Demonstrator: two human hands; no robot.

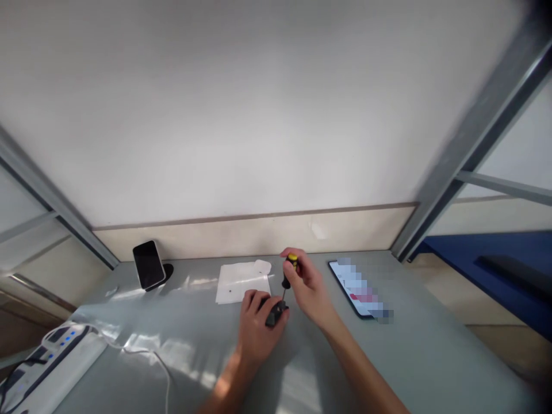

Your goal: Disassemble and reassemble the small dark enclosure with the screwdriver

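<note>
My right hand (307, 283) is closed around the yellow and black handle of a screwdriver (286, 282), which stands nearly upright with its shaft pointing down. Its tip meets a small black object (276, 314), whose kind I cannot make out. My left hand (257, 322) grips that object from the left and holds it on the grey table, fingers partly covering it. Just behind my left hand lies a white sheet of paper (240, 282) bearing a few tiny dark specks and a small white piece at its upper right corner.
A phone (351, 287) with a lit, blurred screen lies right of my hands. At the far left a dark-screened device (149, 265) leans on a stand. A white power strip (64, 374) with blue lights and a white cable (146, 352) occupy the left front. A pale wall closes the back.
</note>
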